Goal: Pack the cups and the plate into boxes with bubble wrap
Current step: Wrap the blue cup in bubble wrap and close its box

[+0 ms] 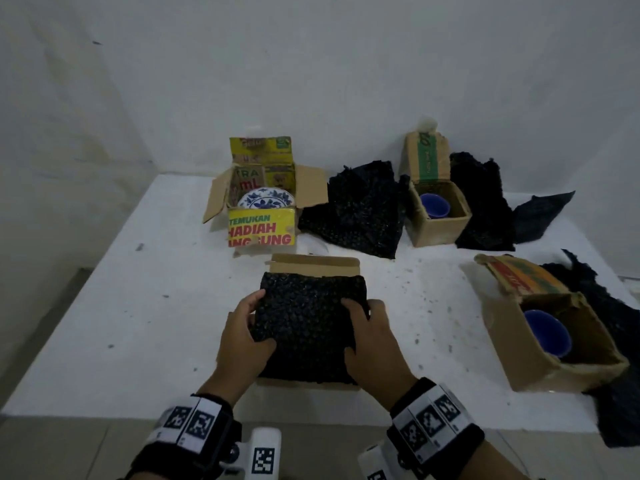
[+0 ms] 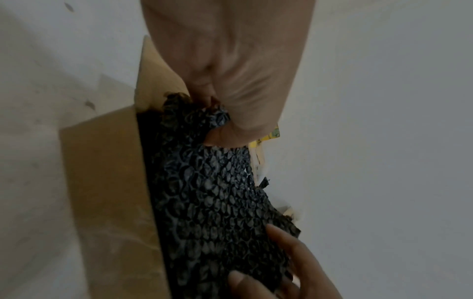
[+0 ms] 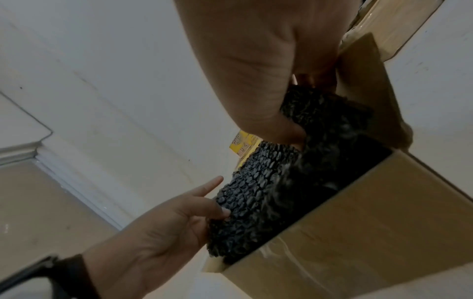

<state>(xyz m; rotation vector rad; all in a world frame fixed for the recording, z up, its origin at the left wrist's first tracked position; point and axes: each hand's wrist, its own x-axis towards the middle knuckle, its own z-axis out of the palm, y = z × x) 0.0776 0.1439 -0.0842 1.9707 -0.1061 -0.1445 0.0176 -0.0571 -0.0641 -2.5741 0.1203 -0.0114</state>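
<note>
Both the left hand (image 1: 246,332) and right hand (image 1: 370,336) grasp the bubble wrap (image 1: 308,327) bulging from the box (image 1: 313,263) at 6 o'clock; compressed padding may spring out.

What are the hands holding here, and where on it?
Both hold the black bubble wrap in the near box: left hand at its left edge, right hand at its right edge.

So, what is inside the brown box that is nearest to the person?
Black bubble wrap fills the nearest box; both hands, left and right, grip it. Anything under the wrap is covered and cannot be seen.
</note>
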